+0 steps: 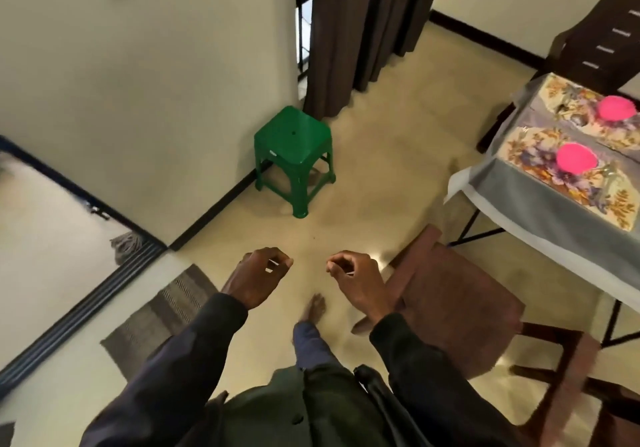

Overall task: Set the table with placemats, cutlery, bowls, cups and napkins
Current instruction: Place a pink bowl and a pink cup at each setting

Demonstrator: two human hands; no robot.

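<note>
**Both hands free, table off to the right**

Standing on pale floor tiles, facing a green stool (294,142) at mid-frame. Holding nothing in either hand: left hand (261,275) and right hand (356,280) at lower centre, side by side and apart, with fingers loosely curled in and nothing pinched (the pale specks at the fingertips look like nails).

Getting to the table (519,211) means turning right. Sits at the right edge of the frame, well apart from both hands and nearer the right hand. Draped in grey cloth, with its visible long edge running from mid-right up toward the upper right. Already laid with two floral mats side by side along that edge, the near placemat (533,156) and the far placemat (561,93). Carries a pink bowl on each: near bowl (575,157), far bowl (618,108). Cannot tell whether cutlery lies beside them, with only faint glints to go on. No cups or napkins to be made out on the visible part.

Standing in the straight line: a brown chair (457,308) at lower right, between the right hand and the table's near edge. Probably calls for stepping round it, or reaching over it.

Further off: a dark chair (602,38) behind the table at upper right, a brown curtain (363,31) at top centre, a striped doormat (166,311) at lower left.
</note>
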